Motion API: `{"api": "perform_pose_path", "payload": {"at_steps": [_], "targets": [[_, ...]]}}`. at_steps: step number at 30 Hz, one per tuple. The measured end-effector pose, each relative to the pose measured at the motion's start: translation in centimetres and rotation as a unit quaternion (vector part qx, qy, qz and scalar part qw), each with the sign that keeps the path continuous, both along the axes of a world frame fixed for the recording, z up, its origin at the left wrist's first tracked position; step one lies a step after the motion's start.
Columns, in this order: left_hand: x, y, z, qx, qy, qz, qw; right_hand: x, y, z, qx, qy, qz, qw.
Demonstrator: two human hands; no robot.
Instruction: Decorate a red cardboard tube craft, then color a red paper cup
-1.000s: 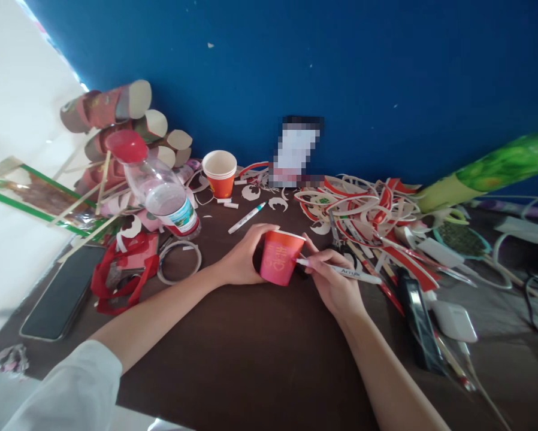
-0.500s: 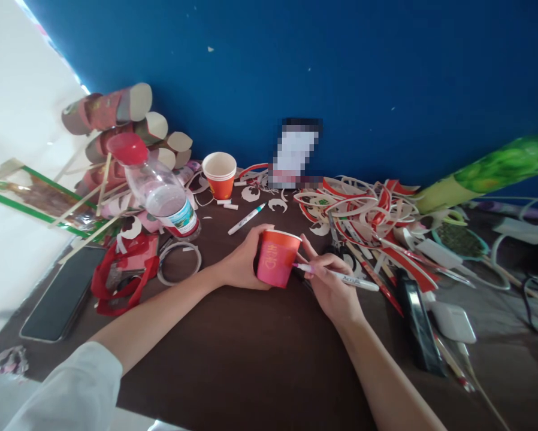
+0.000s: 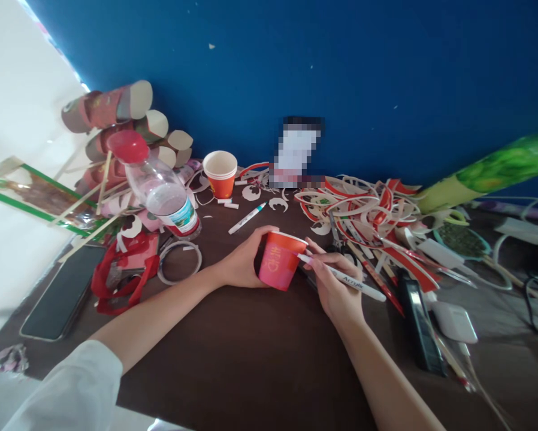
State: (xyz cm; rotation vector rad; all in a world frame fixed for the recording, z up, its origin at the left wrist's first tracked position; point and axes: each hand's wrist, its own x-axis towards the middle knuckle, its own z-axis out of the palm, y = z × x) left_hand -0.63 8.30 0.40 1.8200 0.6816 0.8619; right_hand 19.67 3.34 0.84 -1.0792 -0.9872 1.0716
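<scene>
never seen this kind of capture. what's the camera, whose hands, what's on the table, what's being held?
There is one view, from a camera worn on a person's head, looking forward and down; no robot is involved. Both bare arms belong to that person. The left hand wraps around a red paper cup tilted just above the dark brown table. The right hand grips a white marker pen with its tip against the cup's side. Around them lie a clear plastic bottle with a red cap, an orange paper cup standing upright, a second white marker, a black phone and a heap of red and white paper strips by the blue wall.
</scene>
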Motion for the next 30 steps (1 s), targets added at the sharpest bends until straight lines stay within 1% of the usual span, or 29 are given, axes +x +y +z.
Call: {"api": "perform_pose_path", "payload": {"at_steps": [6, 10, 14, 18, 21, 26, 30], "targets": [[0.0, -0.1, 0.2, -0.003, 0.007, 0.001, 1.0, 0.3, 0.0, -0.5, -0.005, -0.02, -0.002, 1.0], [0.0, -0.1, 0.2, -0.004, -0.004, -0.008, 1.0, 0.4, -0.1, -0.7, -0.01, -0.019, 0.003, 1.0], [-0.1, 0.0, 0.0, -0.01, -0.02, -0.008, 1.0, 0.4, -0.2, -0.7, -0.014, -0.02, 0.024, 0.999], [0.0, 0.1, -0.4, -0.02, -0.039, -0.009, 0.999, 0.4, -0.2, -0.4, -0.003, -0.03, 0.053, 0.998], [0.0, 0.1, -0.5, -0.026, -0.04, -0.004, 0.999, 0.3, -0.2, -0.2, 0.002, -0.038, 0.061, 0.997], [0.0, 0.1, -0.3, -0.019, -0.03, -0.009, 0.999, -0.1, 0.0, 0.3, -0.008, 0.019, 0.035, 0.999], [0.0, 0.1, 0.0, -0.015, -0.019, -0.012, 1.0, -0.3, 0.2, 0.7, -0.013, 0.035, 0.009, 0.999]]}}
